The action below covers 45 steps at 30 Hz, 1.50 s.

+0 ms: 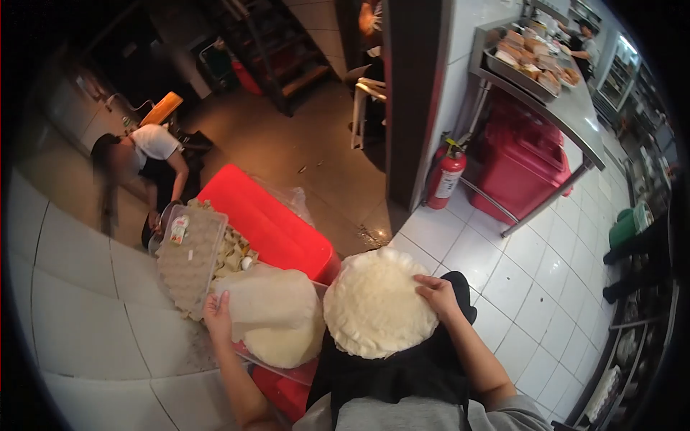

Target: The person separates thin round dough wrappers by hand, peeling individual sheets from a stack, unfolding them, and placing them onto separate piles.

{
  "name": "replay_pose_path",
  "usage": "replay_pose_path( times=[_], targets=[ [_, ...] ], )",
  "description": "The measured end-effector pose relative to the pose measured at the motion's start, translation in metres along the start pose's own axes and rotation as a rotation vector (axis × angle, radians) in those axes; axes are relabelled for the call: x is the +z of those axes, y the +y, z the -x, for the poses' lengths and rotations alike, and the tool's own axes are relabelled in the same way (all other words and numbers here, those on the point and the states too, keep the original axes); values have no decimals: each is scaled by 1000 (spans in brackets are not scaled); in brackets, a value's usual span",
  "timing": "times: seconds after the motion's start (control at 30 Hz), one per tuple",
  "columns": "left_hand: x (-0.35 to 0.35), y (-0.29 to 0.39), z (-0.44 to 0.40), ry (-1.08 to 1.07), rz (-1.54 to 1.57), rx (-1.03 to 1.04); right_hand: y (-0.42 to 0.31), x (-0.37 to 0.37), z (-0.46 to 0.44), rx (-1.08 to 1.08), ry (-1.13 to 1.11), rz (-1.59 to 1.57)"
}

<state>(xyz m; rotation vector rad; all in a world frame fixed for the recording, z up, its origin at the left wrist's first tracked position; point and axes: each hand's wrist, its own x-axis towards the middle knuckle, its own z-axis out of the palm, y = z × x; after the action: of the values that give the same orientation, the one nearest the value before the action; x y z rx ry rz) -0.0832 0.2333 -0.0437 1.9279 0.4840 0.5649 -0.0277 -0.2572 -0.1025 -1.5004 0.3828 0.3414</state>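
White-tiled floor (528, 316) all round. Pale round stack (377, 309) on lap (388, 384), frame's 6 o'clock; ruffled edge, probably soft, floppy, tears easily; best held by rim, palm under. Right hand (438, 294) at stack's 3 o'clock, fingertips on rim; can't tell if pinching. Left hand (218, 316) at 9 o'clock, grip pinched on thin sheet (262, 302), likely light, limp. Red box (266, 226) 10 o'clock.

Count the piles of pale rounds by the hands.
2: the right pile, with the right hand over its edge; the left pile, partly covered by the sheet at the left hand.
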Motion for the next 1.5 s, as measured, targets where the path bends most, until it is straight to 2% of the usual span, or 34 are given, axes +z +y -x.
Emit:
replay_pose_path(
  times=[0.07,0.2,0.27,0.33,0.43,0.5,0.6,0.67,0.77,0.87,1.0,1.1,1.2,1.3,1.4,1.5],
  targets=[
    [-27,6,-1,2,20,-20,10,-4,-6,43,-28,-17],
    [-32,41,11,-17,-12,-26,14,-6,-1,-76,-164,180],
    [-31,29,9,-122,-209,54,25,-9,-3,-159,-255,345],
    [-6,55,18,-100,-180,63,13,-9,11,-313,-97,746],
    [10,87,25,-151,57,-42,-2,-18,51,-512,-54,924],
    [14,88,28,-125,324,-69,-14,-27,89,-524,-171,899],
    [15,73,35,73,395,-231,-9,-49,140,-443,-387,818],
    [6,20,39,20,283,-205,11,-71,160,-418,-436,878],
    [5,-58,57,-13,44,-178,41,-95,178,-318,-367,779],
    [2,-134,78,-55,-77,-176,43,-92,180,-428,-316,773],
    [9,-122,79,-96,-196,-319,47,-91,179,-424,-283,749],
    [11,-117,68,-104,-126,-161,45,-89,178,-411,-280,765],
    [18,-56,61,-67,-189,96,45,-89,178,-407,-272,758],
    [9,-69,59,-50,-210,83,46,-90,177,-406,-282,767],
    [8,-122,67,-25,-34,-73,46,-91,176,-424,-286,757],
    [-5,-142,72,-141,-170,-386,44,-90,177,-415,-283,760]
  ],
)
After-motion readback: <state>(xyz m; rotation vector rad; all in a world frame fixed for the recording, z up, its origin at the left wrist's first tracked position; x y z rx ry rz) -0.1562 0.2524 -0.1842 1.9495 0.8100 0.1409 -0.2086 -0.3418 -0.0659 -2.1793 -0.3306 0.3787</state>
